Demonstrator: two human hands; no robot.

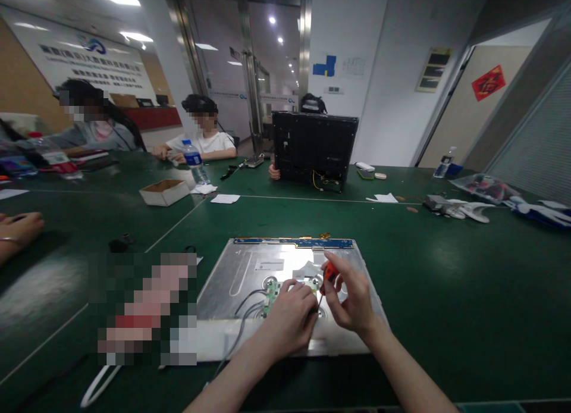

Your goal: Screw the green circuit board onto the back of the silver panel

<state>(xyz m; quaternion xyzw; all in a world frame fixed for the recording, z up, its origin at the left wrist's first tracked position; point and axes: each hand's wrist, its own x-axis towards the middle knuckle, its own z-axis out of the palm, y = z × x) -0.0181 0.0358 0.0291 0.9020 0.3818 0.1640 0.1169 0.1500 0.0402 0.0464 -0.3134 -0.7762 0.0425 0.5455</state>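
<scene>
A silver metal display panel lies flat on the table in front of me. Along its far edge runs a blue circuit strip. Near the panel's middle sits a small green circuit board, with grey cables trailing from it toward me. My right hand grips a screwdriver by its red and black handle, its shaft slanting down toward the board. Over the board rests my left hand, fingers curled close to the screwdriver's shaft. Whatever those fingers hold, if anything, is hidden.
Left of the panel lies a blurred-out pink item. Farther off stand an open carton, a water bottle and a black monitor casing held by another person's hand. A co-worker's hand rests at far left. Plastic parts lie at right.
</scene>
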